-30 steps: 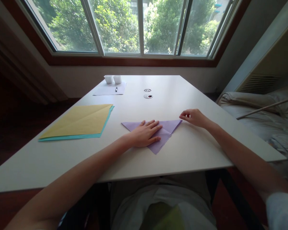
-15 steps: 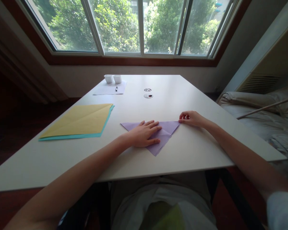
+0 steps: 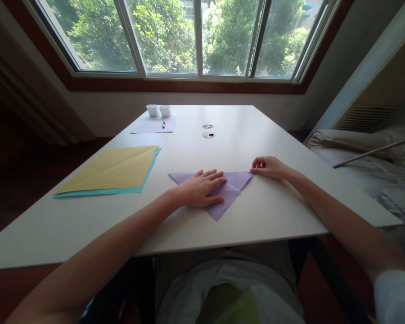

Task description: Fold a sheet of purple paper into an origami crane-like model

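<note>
A sheet of purple paper (image 3: 234, 182), folded into a triangle, lies on the white table with its long edge away from me and one point toward me. Across its middle and left part my left hand (image 3: 205, 188) rests flat, fingers spread, covering some of the paper. At the triangle's right corner my right hand (image 3: 268, 167) has its thumb and fingertips closed together on the paper's tip. The other fingers of that hand are curled in.
Yellow paper (image 3: 111, 168) lies over turquoise paper (image 3: 101, 193) on the left. Farther back, a white sheet (image 3: 146, 126) bears a pen (image 3: 164, 125), near two white cups (image 3: 158, 110). Two round fittings (image 3: 208, 134) sit in the tabletop (image 3: 243, 135). A couch (image 3: 364, 153) stands at right.
</note>
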The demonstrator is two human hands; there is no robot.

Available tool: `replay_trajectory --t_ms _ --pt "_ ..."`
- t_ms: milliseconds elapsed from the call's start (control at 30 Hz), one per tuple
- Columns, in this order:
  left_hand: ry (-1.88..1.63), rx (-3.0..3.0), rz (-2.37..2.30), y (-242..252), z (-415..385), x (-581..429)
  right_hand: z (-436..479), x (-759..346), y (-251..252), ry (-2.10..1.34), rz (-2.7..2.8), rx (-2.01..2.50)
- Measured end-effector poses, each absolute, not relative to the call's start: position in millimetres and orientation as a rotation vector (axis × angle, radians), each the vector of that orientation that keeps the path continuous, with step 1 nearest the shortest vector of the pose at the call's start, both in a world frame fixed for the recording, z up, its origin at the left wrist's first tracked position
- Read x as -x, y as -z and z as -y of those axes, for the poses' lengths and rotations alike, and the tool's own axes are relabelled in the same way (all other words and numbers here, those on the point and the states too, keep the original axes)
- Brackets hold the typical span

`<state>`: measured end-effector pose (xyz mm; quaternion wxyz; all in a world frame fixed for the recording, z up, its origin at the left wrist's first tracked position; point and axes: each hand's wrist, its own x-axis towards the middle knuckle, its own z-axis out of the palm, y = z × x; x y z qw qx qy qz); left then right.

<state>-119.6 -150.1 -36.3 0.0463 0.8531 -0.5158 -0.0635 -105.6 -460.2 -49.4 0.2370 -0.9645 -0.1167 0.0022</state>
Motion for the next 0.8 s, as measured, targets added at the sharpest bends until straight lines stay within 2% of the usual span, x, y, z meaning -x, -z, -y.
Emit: replay_trajectory --t_ms 467,800 --pt "0.195 -2.603 1.581 35 149 120 469 109 42 -0.156 0.414 2.555" --pt "0.356 -2.575 1.598 23 139 119 465 111 43 -0.118 0.479 2.633"
